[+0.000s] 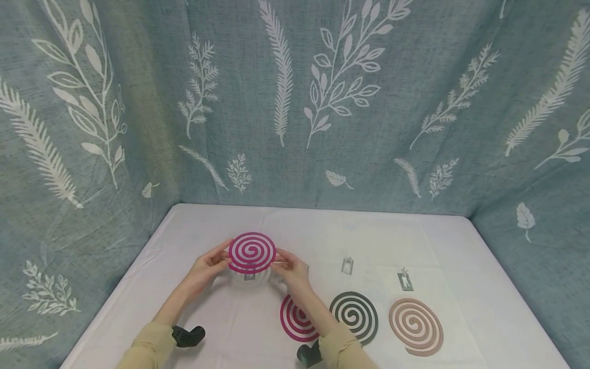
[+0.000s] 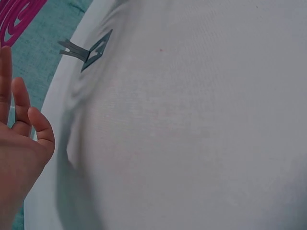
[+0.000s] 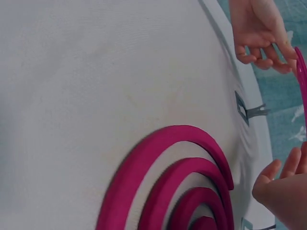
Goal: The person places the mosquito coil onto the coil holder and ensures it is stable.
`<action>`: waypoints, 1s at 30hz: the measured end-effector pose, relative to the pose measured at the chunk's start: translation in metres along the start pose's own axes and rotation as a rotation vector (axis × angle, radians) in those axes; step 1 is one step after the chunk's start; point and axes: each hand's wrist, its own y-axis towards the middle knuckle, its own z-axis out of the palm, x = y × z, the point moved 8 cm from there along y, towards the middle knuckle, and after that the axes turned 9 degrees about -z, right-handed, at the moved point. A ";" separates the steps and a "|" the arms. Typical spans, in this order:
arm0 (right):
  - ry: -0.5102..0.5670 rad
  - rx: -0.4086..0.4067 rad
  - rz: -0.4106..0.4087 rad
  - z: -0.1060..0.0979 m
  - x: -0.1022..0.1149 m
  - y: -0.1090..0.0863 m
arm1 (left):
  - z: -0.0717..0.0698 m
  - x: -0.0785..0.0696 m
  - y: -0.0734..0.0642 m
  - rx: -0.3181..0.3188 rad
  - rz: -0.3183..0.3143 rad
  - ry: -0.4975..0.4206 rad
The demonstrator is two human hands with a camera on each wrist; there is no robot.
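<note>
A magenta mosquito coil (image 1: 252, 251) is held raised above the table, its flat face toward the head camera. My left hand (image 1: 207, 267) pinches its left edge between thumb and fingers. The opposite edge is pinched by my right hand (image 1: 293, 271). Under the raised coil stands a small metal coil stand (image 1: 249, 277), partly hidden in the head view; in the left wrist view the stand (image 2: 96, 50) shows its upright prongs. A second magenta coil (image 3: 139, 167) lies flat on the table, partly covered by my right forearm in the head view.
A dark green coil (image 1: 352, 313) and a brown coil (image 1: 415, 324) lie to the right. Metal stands (image 1: 348, 265) (image 1: 405, 281) sit behind them; another is mostly hidden by the right hand. A leaf-patterned blue-green curtain (image 1: 295, 102) encloses the white table (image 1: 221, 318).
</note>
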 end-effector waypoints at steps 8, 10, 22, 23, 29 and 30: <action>-0.022 0.012 0.026 0.002 -0.003 -0.003 | -0.001 0.011 0.000 -0.001 -0.013 0.017; -0.019 0.008 0.031 0.002 -0.004 -0.004 | 0.000 0.012 0.000 -0.002 -0.016 0.014; -0.018 0.014 0.034 0.002 -0.014 -0.001 | -0.001 0.013 0.000 -0.001 -0.022 -0.017; -0.016 0.016 0.031 0.003 -0.015 0.000 | -0.001 0.014 0.000 0.002 -0.024 -0.016; -0.006 0.021 0.018 0.005 -0.015 0.001 | -0.004 0.017 0.000 -0.009 -0.052 -0.005; -0.004 0.023 0.016 0.006 -0.015 0.002 | -0.004 0.018 0.000 -0.013 -0.056 -0.003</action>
